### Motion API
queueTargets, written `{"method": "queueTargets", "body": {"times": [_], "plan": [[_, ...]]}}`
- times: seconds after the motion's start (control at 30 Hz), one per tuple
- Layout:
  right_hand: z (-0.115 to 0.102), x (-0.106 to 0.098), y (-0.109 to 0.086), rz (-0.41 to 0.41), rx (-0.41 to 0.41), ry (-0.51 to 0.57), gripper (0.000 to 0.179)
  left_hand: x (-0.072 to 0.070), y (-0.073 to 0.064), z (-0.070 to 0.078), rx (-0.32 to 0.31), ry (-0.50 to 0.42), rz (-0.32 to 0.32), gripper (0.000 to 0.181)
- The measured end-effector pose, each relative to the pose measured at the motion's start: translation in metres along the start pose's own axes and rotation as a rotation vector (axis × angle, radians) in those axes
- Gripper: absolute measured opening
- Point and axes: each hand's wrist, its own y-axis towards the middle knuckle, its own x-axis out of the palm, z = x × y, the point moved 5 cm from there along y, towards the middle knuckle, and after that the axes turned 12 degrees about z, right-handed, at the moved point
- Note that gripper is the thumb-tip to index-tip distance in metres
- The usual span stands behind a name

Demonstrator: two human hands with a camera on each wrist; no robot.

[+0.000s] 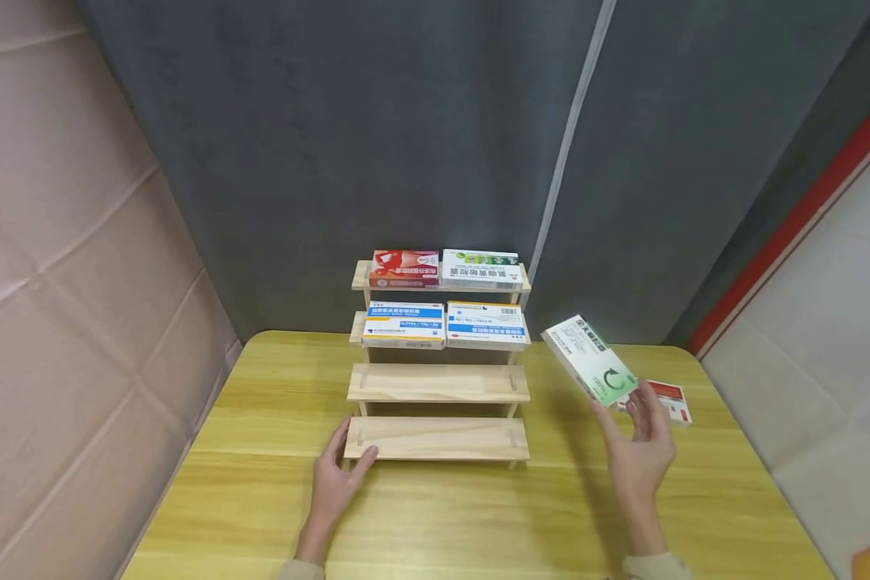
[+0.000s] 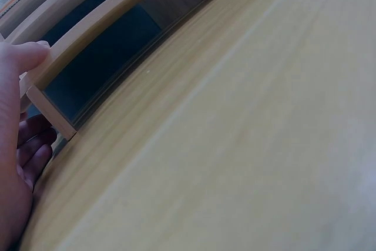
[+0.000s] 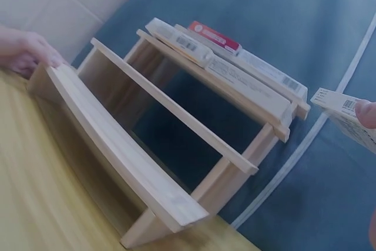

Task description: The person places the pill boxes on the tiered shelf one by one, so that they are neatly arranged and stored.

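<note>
A stepped wooden rack stands on the table, and its two lower steps are bare. My left hand grips the left end of the lowest step, thumb over the front edge and fingers around the side. In my right hand is a white and green medicine box, pinched at its green end and raised to the right of the rack. The right wrist view catches only part of this box and the thumb on it.
On the top step lie a red medicine box and a white one. Two blue and white boxes fill the second step. Behind my right hand, a red and white box lies on the table. A grey curtain hangs behind.
</note>
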Motion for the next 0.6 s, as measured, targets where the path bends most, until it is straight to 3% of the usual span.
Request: {"method": "queueTargets", "body": {"times": [0.33, 0.6], "plan": [[-0.012, 0.013, -0.019, -0.111, -0.028, 0.107, 0.071, -0.001, 0.0, 0.0, 0.022, -0.016, -0.007, 0.073], [-0.011, 0.023, -0.03, -0.17, -0.005, 0.081, 0.073, 0.0, 0.0, -0.002, 0.007, -0.03, -0.005, 0.075]]}}
